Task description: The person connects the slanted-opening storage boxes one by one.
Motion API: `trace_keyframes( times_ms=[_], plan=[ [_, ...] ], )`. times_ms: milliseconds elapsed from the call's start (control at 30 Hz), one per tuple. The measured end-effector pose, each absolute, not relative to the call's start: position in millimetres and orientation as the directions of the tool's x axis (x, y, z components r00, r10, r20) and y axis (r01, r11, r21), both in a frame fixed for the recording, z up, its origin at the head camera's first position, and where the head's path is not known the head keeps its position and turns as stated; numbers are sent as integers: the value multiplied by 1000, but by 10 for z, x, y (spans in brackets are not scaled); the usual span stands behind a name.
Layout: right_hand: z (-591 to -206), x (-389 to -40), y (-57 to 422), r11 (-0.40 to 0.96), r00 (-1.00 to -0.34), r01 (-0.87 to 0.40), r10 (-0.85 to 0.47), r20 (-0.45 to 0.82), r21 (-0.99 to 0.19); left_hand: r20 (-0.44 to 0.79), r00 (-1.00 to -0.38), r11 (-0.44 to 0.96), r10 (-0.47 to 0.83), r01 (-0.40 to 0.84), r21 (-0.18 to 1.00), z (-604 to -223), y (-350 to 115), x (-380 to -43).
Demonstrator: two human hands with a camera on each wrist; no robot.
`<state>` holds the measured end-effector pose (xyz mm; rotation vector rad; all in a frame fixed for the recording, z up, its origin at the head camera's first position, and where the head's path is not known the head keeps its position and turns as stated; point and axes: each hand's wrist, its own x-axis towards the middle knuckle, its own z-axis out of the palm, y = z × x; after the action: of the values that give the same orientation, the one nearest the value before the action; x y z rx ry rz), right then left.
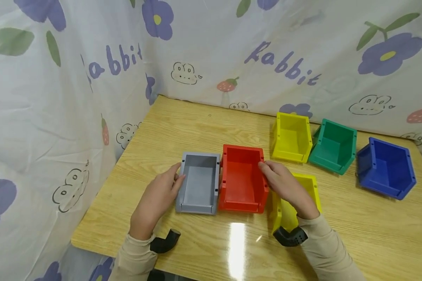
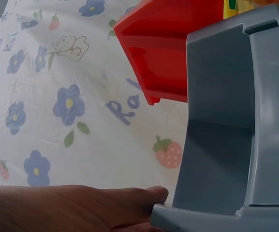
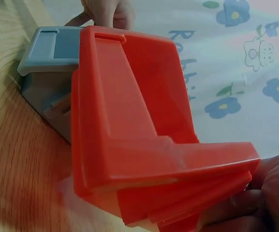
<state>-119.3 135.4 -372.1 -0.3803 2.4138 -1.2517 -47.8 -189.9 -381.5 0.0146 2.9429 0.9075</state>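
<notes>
Side by side at the middle of the table are a grey bin and a red bin, both with low fronts facing me. My left hand grips the left wall of the grey bin, thumb at the rim in the left wrist view. With my right hand I pinch the right wall of the red bin; in the right wrist view its fingers reach under the rim. The adjoining walls of the two bins stand close together. Beneath my right forearm, a yellow bin is partly hidden.
Toward the back right stand another yellow bin, a green bin and a blue bin. A printed curtain borders the wooden table at the back and left. Each wrist carries a black camera mount.
</notes>
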Motion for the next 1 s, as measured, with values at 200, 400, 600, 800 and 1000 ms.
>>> trace_keyframes(
  times_ms=[200,400,600,800,1000],
  plan=[
    [-3697,-1160,1392,594,-902,-88,-387,-189,-800,-29,-997,818,71,42,573,-3828,-1858,-484],
    [-3652,-1180,1505,565,-873,-76,-436,-218,-822,34,-994,875,106,109,471,-3764,-1708,-454],
    [-3669,-1218,1529,550,-842,-86,-486,-235,-830,50,-940,878,338,333,345,-3472,-1313,-612],
    [-3717,-1161,1456,633,-824,-132,-498,-271,-763,-119,-928,909,353,310,279,-3452,-1118,-674],
    [-3704,-1085,1308,759,-861,-189,-433,-266,-623,-133,-938,938,320,294,184,-3560,-1037,-634]
  ],
)
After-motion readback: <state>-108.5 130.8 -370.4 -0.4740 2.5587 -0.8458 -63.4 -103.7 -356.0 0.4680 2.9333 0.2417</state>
